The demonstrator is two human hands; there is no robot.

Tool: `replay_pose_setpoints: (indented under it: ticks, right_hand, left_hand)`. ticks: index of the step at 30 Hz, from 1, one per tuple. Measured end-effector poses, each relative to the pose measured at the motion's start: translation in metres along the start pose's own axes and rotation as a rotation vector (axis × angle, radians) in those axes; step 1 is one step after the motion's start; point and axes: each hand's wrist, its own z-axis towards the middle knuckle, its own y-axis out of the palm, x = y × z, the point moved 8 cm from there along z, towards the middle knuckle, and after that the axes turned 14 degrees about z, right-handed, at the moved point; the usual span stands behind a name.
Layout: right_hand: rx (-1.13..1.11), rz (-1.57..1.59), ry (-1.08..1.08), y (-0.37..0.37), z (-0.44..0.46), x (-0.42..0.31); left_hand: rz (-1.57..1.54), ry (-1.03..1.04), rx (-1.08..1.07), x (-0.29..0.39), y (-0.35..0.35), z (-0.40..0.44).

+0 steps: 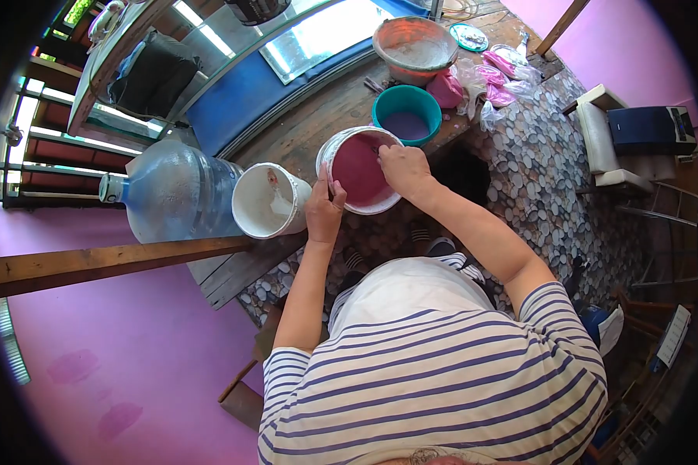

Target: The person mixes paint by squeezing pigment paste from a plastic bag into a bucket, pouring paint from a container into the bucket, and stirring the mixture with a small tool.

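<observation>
A white bucket (334,147) with pink liquid (357,170) inside stands in front of me. My left hand (324,208) grips its near left rim. Over the right side of the same bucket, my right hand (404,167) is closed, fingers bent down at the inner edge; what they hold, if anything, is hidden. To the left, almost touching my left hand, is a second white bucket (265,203), smeared inside. Just beyond my right hand sits a teal bucket (406,101) with greyish-purple contents.
A large blue water bottle (178,190) lies on its side at the left. An orange bucket (416,48) and pink plastic bags (498,81) are on the wooden platform (306,116). A wooden post (116,260) crosses at left; a padded chair (609,147) stands right.
</observation>
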Motion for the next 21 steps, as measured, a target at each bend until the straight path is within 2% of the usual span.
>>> replay_pose_setpoints:
  ticks: [4,6,9,13,15,19,21]
  right_hand:
    - [-0.115,-0.032,0.010,0.022,-0.009,0.006]
    - [-0.238,0.048,0.015,0.034,-0.018,0.005]
    - [-0.309,0.160,-0.006,0.036,-0.024,-0.006]
    - [-0.357,0.229,0.008,0.022,-0.021,-0.015]
    - [-0.281,0.273,0.007,0.010,-0.016,-0.016]
    - [-0.276,0.202,-0.014,-0.006,-0.010,-0.021]
    - [-0.430,0.125,-0.053,-0.003,-0.009,-0.023]
  left_hand:
    - [-0.007,0.001,-0.009,-0.003,0.002,0.000]
    - [-0.013,0.007,0.007,-0.003,0.002,0.000]
    - [-0.016,0.007,-0.002,-0.002,0.003,0.000]
    - [-0.026,-0.010,-0.039,-0.002,0.003,0.002]
    - [-0.025,-0.013,-0.040,-0.004,0.003,0.003]
    - [-0.016,0.013,0.010,-0.005,0.003,0.004]
    - [-0.013,-0.005,-0.023,-0.006,0.003,0.004]
